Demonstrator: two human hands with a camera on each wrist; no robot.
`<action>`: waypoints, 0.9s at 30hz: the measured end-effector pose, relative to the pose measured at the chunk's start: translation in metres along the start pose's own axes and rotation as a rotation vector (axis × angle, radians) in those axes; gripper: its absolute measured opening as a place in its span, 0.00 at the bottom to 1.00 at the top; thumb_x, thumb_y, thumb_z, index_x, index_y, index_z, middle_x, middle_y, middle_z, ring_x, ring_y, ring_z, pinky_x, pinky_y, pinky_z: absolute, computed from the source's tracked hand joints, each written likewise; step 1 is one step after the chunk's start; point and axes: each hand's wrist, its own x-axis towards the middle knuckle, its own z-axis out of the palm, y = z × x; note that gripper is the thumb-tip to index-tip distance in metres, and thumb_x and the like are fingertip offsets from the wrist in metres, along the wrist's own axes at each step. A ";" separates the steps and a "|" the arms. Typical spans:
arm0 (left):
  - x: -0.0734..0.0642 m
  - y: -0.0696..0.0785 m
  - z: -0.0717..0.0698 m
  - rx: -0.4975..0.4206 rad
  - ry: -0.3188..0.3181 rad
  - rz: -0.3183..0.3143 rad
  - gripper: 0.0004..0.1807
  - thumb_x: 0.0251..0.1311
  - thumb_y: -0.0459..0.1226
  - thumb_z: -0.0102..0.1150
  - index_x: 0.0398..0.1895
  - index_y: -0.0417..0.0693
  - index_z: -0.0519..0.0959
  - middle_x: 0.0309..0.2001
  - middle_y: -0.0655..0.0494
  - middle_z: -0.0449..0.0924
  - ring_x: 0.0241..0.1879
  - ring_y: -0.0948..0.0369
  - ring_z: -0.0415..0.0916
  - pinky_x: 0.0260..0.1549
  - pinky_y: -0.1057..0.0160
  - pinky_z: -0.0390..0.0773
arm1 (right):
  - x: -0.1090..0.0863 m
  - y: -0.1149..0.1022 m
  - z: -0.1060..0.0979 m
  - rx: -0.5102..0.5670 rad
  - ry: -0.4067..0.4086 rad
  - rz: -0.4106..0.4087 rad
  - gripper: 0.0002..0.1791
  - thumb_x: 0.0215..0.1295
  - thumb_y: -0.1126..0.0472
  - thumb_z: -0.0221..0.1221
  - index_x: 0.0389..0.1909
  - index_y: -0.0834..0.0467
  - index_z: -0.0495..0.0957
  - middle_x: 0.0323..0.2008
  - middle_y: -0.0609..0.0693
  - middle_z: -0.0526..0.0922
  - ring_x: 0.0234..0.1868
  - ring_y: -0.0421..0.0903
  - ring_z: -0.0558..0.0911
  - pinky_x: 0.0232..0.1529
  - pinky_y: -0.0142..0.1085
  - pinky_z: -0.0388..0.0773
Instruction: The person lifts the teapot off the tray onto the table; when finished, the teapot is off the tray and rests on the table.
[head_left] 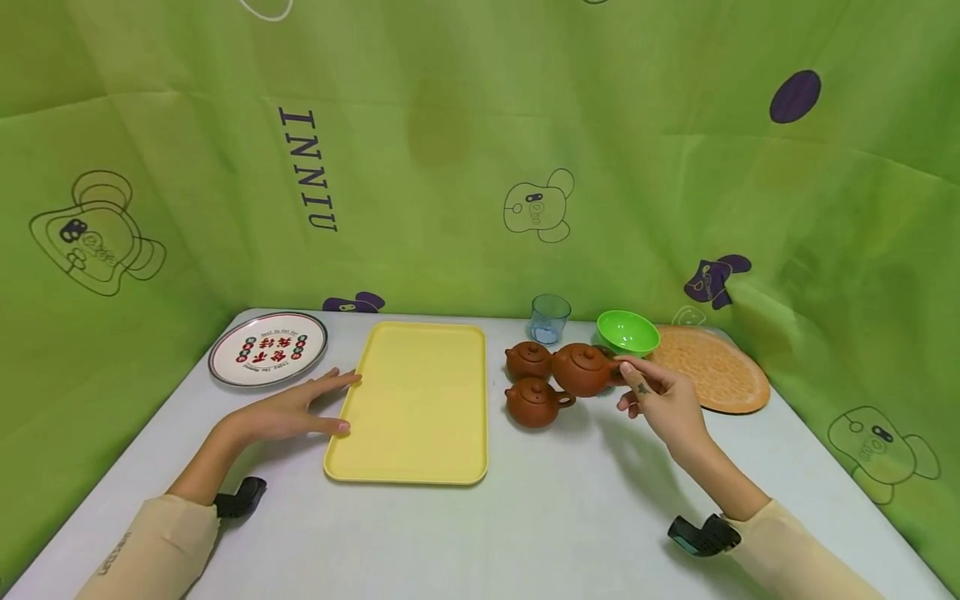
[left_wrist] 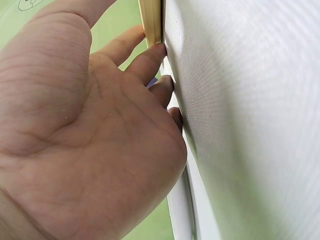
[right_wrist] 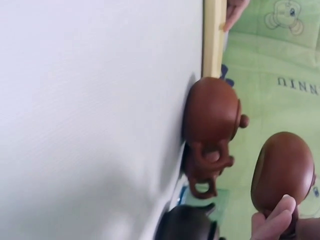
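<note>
My right hand (head_left: pixel 663 408) pinches a reddish-brown clay teapot (head_left: pixel 582 371) by its handle. That teapot hangs above the table, as the right wrist view shows. Just left of it, two similar teapots stand on the table, a rear one (head_left: pixel 528 360) and a front one (head_left: pixel 534 404). A dark teapot (right_wrist: pixel 184 225) shows at the bottom of the right wrist view; the raised teapot mostly hides it in the head view. My left hand (head_left: pixel 285 412), fingers extended and spread, touches the left edge of a yellow rectangular tray (head_left: pixel 412 404) with its thumb and fingertips.
Behind the teapots stand a clear blue glass (head_left: pixel 550 317) and a green bowl (head_left: pixel 628 333). A round orange-brown mat (head_left: pixel 712 371) lies at the right. An oval plate with red characters (head_left: pixel 268 350) sits at the back left. Green printed cloth (head_left: pixel 450 167) surrounds the white table (head_left: pixel 525 533).
</note>
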 end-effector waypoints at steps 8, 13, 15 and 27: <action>0.001 0.000 0.000 -0.004 -0.001 0.001 0.49 0.64 0.54 0.71 0.85 0.54 0.59 0.86 0.33 0.41 0.85 0.32 0.37 0.76 0.21 0.47 | -0.004 0.010 -0.013 -0.025 0.003 -0.009 0.29 0.82 0.49 0.56 0.71 0.66 0.75 0.36 0.30 0.90 0.27 0.34 0.86 0.30 0.31 0.85; 0.001 0.000 0.001 -0.006 -0.003 -0.011 0.49 0.64 0.54 0.71 0.85 0.54 0.59 0.86 0.33 0.40 0.85 0.32 0.37 0.76 0.21 0.47 | -0.004 0.019 -0.019 -0.048 0.005 -0.006 0.28 0.82 0.51 0.56 0.72 0.66 0.74 0.36 0.31 0.91 0.26 0.35 0.86 0.29 0.31 0.85; 0.001 0.000 0.001 -0.007 -0.004 -0.012 0.49 0.65 0.54 0.71 0.85 0.54 0.59 0.86 0.33 0.40 0.85 0.31 0.36 0.76 0.21 0.47 | -0.004 0.022 -0.022 -0.054 0.008 -0.004 0.28 0.82 0.51 0.56 0.72 0.66 0.74 0.36 0.31 0.91 0.26 0.35 0.86 0.29 0.31 0.85; 0.001 -0.002 0.000 -0.005 0.003 0.006 0.50 0.64 0.55 0.71 0.85 0.54 0.59 0.86 0.32 0.39 0.85 0.31 0.37 0.76 0.22 0.48 | -0.008 0.036 -0.030 -0.057 0.010 0.046 0.28 0.83 0.54 0.55 0.72 0.68 0.73 0.36 0.32 0.91 0.26 0.34 0.86 0.29 0.31 0.85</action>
